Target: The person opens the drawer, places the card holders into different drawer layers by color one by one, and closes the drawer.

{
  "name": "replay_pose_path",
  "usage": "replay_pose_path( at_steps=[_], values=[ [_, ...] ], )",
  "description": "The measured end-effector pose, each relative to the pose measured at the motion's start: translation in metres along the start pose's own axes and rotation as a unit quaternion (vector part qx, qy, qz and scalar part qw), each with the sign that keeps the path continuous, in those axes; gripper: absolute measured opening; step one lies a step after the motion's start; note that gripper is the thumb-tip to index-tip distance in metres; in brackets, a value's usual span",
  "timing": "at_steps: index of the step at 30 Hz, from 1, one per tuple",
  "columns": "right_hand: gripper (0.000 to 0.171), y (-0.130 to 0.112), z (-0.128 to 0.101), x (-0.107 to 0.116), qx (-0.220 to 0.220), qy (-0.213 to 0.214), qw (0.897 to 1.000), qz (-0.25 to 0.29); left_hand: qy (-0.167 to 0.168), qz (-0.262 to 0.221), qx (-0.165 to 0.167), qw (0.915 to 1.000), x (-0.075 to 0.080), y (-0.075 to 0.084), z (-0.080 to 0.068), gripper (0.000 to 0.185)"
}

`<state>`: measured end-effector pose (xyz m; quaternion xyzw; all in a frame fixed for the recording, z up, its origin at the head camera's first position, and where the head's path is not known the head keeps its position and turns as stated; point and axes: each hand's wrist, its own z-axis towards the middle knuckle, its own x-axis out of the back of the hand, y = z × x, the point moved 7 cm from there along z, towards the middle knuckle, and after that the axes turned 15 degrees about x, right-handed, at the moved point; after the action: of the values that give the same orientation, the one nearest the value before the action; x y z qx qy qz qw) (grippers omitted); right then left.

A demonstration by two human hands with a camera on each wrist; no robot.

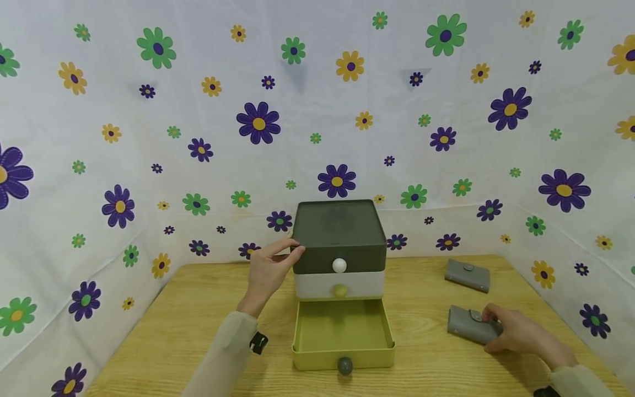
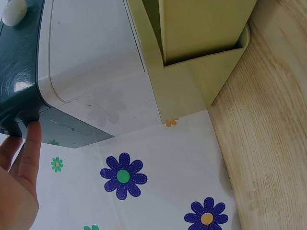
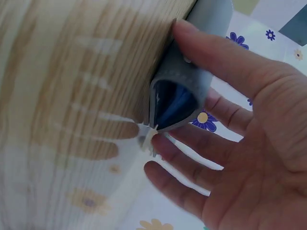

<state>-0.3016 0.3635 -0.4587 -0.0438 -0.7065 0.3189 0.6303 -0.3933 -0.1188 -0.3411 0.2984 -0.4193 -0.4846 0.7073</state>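
Left hand (image 1: 268,271) rests open-fingered on drawer box (image 1: 339,242) corner; right hand (image 1: 516,331) grasps grey wallet (image 1: 468,324) near table edge (image 1: 560,309), bottom drawer (image 1: 342,335) pulled out.

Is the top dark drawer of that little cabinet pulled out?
No, the dark top drawer sits flush in the cabinet; only the yellow-green bottom drawer is pulled out, open toward the camera.

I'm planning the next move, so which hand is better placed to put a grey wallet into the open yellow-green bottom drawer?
Right. The right hand already grips the nearer grey wallet on the wooden table; the left hand rests on the dark green top drawer, above the open yellow-green drawer.
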Motion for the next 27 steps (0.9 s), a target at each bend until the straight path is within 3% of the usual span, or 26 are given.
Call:
replay_pose_path(
  at_steps=[13,27],
  values=[
    [0.048,-0.014,0.003,0.007,0.030,0.059,0.997,-0.032,0.000,-0.010,-0.018,0.9998,0.002,-0.001,0.000,0.018],
    [0.046,-0.038,0.005,0.013,0.079,0.132,0.988,-0.024,-0.001,-0.012,-0.008,0.9999,0.002,0.001,-0.001,0.016]
  ],
)
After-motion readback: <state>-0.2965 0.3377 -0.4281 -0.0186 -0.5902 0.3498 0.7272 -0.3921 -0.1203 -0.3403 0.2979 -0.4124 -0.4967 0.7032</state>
